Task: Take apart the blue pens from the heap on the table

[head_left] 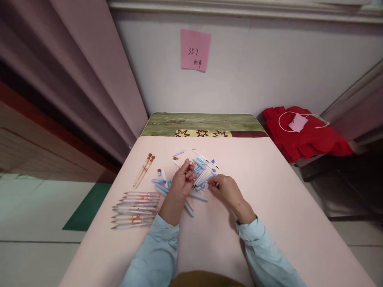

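Observation:
My left hand [183,179] is curled closed over a heap of loose pen parts [197,167] in the middle of the pale pink table [269,191]; it seems to pinch a small piece that I cannot make out. My right hand [225,188] rests on the table just right of the heap, its fingers pinched on a blue pen piece [206,180] at the heap's edge. Blue barrels, caps and thin refills lie scattered around both hands.
A row of several assembled pens [136,209] lies at the left of the table, with two brown-capped pens [144,169] beyond it. A red cloth [305,137] with a white cord lies at the right. A pink note [195,50] hangs on the wall.

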The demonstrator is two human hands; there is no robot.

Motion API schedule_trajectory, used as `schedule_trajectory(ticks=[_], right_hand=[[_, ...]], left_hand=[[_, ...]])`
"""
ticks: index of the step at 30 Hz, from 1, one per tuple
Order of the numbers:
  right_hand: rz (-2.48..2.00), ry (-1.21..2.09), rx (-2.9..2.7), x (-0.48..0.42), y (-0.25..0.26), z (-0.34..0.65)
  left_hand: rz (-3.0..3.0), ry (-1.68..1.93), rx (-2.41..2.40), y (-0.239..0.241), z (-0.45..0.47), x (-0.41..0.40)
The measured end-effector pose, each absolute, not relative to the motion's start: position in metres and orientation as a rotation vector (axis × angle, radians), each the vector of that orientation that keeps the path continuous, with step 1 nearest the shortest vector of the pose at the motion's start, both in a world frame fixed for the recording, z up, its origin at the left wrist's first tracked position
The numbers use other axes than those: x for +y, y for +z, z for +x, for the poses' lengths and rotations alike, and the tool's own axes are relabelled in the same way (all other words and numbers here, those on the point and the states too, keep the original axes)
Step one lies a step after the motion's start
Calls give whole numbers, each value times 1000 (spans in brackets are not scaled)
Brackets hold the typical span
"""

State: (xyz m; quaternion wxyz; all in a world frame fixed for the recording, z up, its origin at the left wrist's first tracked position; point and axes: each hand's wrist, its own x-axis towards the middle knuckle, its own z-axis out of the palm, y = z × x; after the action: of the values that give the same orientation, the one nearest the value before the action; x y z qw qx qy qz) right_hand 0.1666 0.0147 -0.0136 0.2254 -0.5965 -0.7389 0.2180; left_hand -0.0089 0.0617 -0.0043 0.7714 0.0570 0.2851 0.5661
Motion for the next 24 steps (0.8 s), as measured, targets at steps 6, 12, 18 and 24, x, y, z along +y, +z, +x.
schedule_trajectory(ticks=[6,12,18,24], right_hand=[[-1639,505,-2234,15,-19,166],[-1528,525,-1960,10,1,167],[-1289,847,-1339,7,9,161],[-1331,716,-1345,5,4,155]], left_hand=[[43,1178,528,-2,-5,58],[102,1145,605,3,0,52],[249,1157,688,-1,8,50],[352,1135,726,-7,19,46]])
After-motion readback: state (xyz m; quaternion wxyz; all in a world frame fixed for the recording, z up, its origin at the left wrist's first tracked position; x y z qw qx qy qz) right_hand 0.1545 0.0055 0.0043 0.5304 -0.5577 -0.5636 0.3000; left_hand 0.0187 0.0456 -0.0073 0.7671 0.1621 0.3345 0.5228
